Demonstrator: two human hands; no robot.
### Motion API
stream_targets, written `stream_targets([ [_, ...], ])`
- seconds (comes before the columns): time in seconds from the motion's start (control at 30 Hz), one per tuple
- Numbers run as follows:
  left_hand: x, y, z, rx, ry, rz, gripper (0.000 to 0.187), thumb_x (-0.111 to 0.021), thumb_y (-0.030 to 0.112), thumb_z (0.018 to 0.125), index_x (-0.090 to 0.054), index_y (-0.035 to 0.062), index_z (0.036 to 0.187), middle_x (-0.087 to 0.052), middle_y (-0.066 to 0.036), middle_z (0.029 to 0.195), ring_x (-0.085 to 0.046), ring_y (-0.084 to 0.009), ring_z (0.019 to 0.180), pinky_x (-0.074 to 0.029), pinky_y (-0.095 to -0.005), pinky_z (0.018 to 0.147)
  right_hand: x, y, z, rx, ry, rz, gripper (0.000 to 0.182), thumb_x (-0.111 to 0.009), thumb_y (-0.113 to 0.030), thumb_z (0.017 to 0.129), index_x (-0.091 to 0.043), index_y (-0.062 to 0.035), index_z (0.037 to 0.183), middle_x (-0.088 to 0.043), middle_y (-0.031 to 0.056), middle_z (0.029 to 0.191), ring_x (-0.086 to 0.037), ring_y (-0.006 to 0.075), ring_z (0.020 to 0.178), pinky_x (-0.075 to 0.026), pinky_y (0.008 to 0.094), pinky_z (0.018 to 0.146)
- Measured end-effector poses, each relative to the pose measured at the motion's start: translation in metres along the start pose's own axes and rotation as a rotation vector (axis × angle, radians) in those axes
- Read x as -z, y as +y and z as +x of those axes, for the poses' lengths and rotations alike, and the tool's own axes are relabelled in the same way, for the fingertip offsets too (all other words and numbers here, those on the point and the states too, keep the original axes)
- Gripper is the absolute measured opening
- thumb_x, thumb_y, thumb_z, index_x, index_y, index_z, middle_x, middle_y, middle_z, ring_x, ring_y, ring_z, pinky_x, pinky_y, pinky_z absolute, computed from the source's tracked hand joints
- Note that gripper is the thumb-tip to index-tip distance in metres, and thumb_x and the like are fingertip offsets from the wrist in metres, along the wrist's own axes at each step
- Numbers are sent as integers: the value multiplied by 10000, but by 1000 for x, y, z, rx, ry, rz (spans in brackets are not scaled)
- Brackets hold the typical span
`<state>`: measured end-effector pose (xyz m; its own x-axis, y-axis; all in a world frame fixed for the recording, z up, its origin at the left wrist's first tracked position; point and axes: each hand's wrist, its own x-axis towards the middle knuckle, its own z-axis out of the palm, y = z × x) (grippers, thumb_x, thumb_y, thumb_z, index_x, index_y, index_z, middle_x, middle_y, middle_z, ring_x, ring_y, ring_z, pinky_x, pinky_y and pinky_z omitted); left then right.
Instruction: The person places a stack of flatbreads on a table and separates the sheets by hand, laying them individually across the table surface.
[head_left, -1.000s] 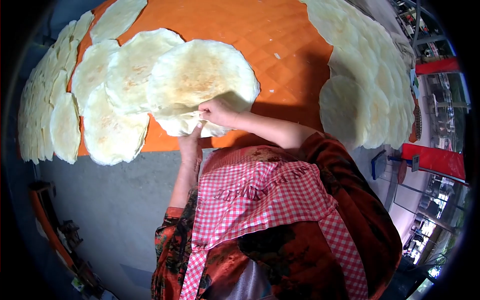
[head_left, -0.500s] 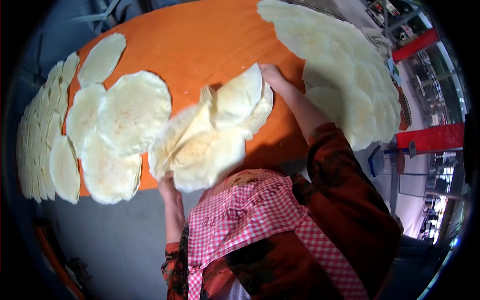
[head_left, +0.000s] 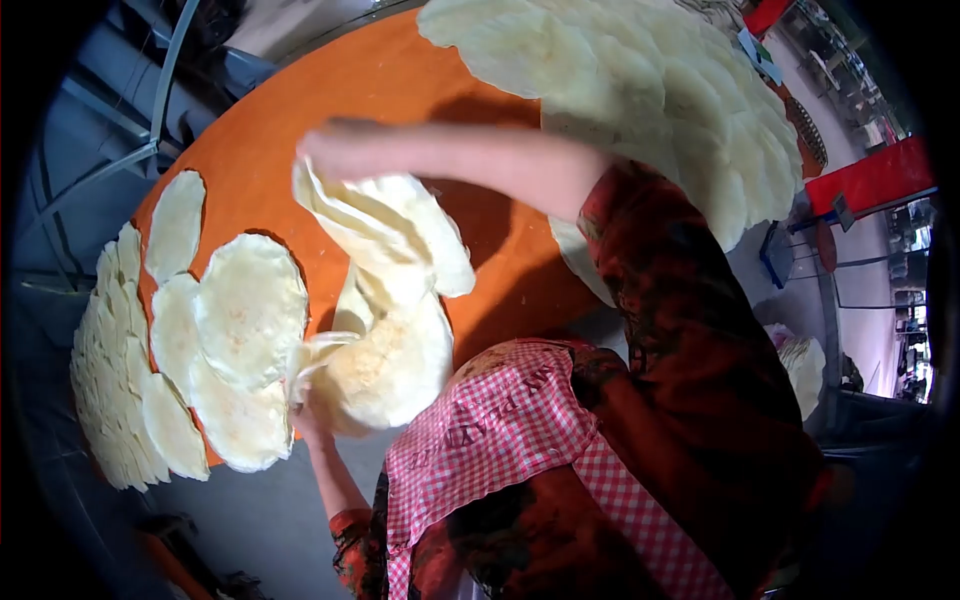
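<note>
Between my hands a large, thin, pale flatbread (head_left: 390, 365) is lifted and twisted into folds, its lower part lying near the front edge of the orange cloth (head_left: 360, 85). My right hand (head_left: 345, 150), blurred by motion, is raised over the cloth and closed on the flatbread's far edge. At the near left edge, my left hand (head_left: 308, 420) pinches the gathered rim, with its fingertips partly hidden by the folds. Just left of it, a round flatbread (head_left: 250, 310) overlaps other flatbreads lying flat.
A broad spread of overlapping flatbreads (head_left: 640, 90) covers the right side of the table. Along the left edge sits a dense row of flatbreads (head_left: 110, 370). Metal bars (head_left: 160, 100) stand beyond the far left side, and a red panel (head_left: 870, 185) is off to the right.
My right hand has swept left across the cloth, carrying the flatbread's far edge over and bunching it. My left hand keeps its hold, now slightly lower and further left. The view has shifted.
</note>
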<state>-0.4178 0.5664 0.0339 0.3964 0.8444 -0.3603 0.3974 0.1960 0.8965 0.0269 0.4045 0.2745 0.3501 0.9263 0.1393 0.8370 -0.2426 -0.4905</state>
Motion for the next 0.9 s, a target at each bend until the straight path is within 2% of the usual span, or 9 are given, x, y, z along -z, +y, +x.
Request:
stream_targets([
  [0.07, 4, 12, -2, 189, 142, -141, 484, -680, 151, 850, -503, -31, 1261, -576, -100, 1168, -539, -185, 1061, -470, -307, 878, 50, 19, -1, -41, 136, 304, 238, -496, -26, 775, -674, -46, 931, -683, 126, 798, -660, 247, 725, -522, 376, 660],
  [0.1, 11, -3, -3, 58, 22, -397, 503, -653, 211, 873, -486, -34, 1279, -569, -114, 1199, -549, -198, 1067, -468, -308, 888, 48, 68, 13, -107, 186, 509, 244, -506, -37, 794, -662, -12, 981, -683, 85, 804, -646, 172, 710, -519, 345, 630],
  [0.27, 32, -22, -27, 232, -29, -630, 487, -565, 260, 922, -459, -4, 1317, -561, -107, 1247, -547, -235, 1117, -450, -367, 950, 30, 169, -105, -283, 591, 563, 189, -518, -116, 914, -606, 3, 1032, -627, 4, 869, -541, 82, 800, -472, 279, 714],
  [0.37, 37, -23, -42, 284, -162, -676, 468, -517, 301, 929, -487, 13, 1296, -565, -128, 1250, -537, -266, 1151, -453, -404, 963, -73, 255, -166, -573, 588, 269, 125, -564, -108, 879, -580, -18, 963, -589, 33, 781, -525, 127, 737, -459, 312, 673],
  [0.47, 65, -58, -36, 337, -229, -740, 447, -461, 163, 913, -436, -2, 1328, -536, -146, 1285, -522, -278, 1171, -438, -426, 983, -120, 266, -181, -843, 560, 77, 163, -553, -155, 838, -598, -48, 952, -630, 211, 856, -614, 382, 817, -486, 456, 725],
  [0.63, 74, -65, -45, 309, -275, -653, 623, -629, 118, 806, -379, 17, 1368, -538, -151, 1271, -531, -299, 1158, -458, -494, 956, -25, 184, -107, -481, 613, 315, 89, -564, -79, 822, -564, -1, 864, -604, 229, 826, -598, 389, 804, -457, 437, 707],
  [0.7, 84, -67, -33, 331, -199, -585, 621, -638, 140, 808, -386, 15, 1361, -547, -147, 1260, -549, -304, 1135, -477, -490, 935, 12, 205, -97, -417, 689, 437, 84, -581, -78, 813, -545, -3, 804, -586, 145, 727, -535, 189, 677, -440, 372, 630],
  [0.83, 41, -25, -89, -2, -142, -530, 569, -601, 298, 854, -443, 24, 1326, -557, -140, 1252, -564, -313, 1118, -502, -484, 903, 88, 284, -170, -261, 790, 545, 134, -556, -81, 870, -583, -28, 750, -564, -16, 699, -515, 108, 699, -450, 326, 619],
  [0.9, 35, -12, -93, 273, 14, -838, 558, -564, 383, 856, -489, 55, 1301, -549, -127, 1276, -528, -320, 1167, -491, -510, 902, 112, 354, -225, -622, 632, -275, 175, -625, -204, 835, -581, -35, 842, -576, 55, 650, -579, 182, 652, -482, 333, 654],
])
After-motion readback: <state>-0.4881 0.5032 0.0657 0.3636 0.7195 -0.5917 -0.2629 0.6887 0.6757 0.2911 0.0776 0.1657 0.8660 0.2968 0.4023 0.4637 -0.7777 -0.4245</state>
